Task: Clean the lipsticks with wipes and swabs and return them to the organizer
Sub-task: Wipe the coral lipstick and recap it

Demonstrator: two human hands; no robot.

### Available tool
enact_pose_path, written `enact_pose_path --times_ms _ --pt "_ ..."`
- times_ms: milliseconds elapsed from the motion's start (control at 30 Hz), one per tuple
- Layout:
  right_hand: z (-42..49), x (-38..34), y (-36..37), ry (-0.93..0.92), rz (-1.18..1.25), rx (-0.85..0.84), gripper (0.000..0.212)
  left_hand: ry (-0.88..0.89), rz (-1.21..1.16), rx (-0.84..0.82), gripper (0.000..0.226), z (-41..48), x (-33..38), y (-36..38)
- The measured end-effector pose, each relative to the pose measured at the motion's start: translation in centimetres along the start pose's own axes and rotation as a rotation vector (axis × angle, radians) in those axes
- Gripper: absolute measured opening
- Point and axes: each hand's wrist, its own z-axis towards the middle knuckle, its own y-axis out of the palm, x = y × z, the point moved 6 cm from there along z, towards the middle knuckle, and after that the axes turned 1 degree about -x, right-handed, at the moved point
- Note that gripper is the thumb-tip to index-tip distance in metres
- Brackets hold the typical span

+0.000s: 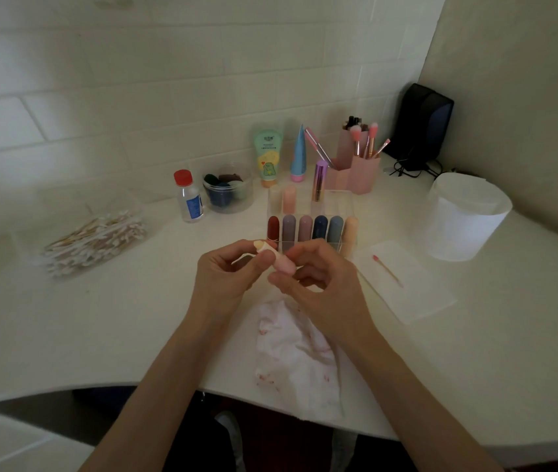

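Head view: both hands are raised just above the white desk, in front of the clear organizer. The right hand has its fingers curled round the lower barrel of an uncapped pink lipstick, whose pale bullet points up and to the left. The left hand pinches a thin white swab that seems to reach the collar below the bullet, though blur makes the contact uncertain, and its thumb lies against the tube. A stained wipe lies under the wrists.

The lipstick is probably light, with a smooth, stiff plastic barrel that could slip if greasy. The bullet is likely soft and waxy, easy to dent or snap. The barrel is the safe place to hold, well below the collar, with only light strokes from the swab. The swab stick looks thin and would bend under pressure. For the return, the organizer's front row looks full with six capped lipsticks, while the back row appears to have free cells.
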Motion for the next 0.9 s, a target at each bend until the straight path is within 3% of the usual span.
enact_pose_path --times_ms 100,333,467,667,900 --pt "-0.1 0.1 0.1 0.016 0.033 -0.03 0.021 0.011 0.01 -0.014 0.024 0.1 -0.2 -0.1" --pt "0.0 0.1 0.3 -0.017 -0.022 -0.02 0.034 0.004 0.02 -0.003 0.026 0.1 -0.2 -0.2" --pt "-0.1 0.3 0.2 -0.012 0.011 -0.036 0.019 -0.014 0.001 -0.02 0.024 0.3 -0.5 -0.4" --pt "-0.1 0.1 0.4 -0.011 -0.002 -0.077 0.023 -0.012 -0.038 -0.082 0.02 0.2 -0.6 -0.1" --pt "0.1 -0.3 0.1 -0.062 0.03 -0.03 0.023 -0.006 -0.037 -0.191 0.033 -0.2 -0.5 1.0"
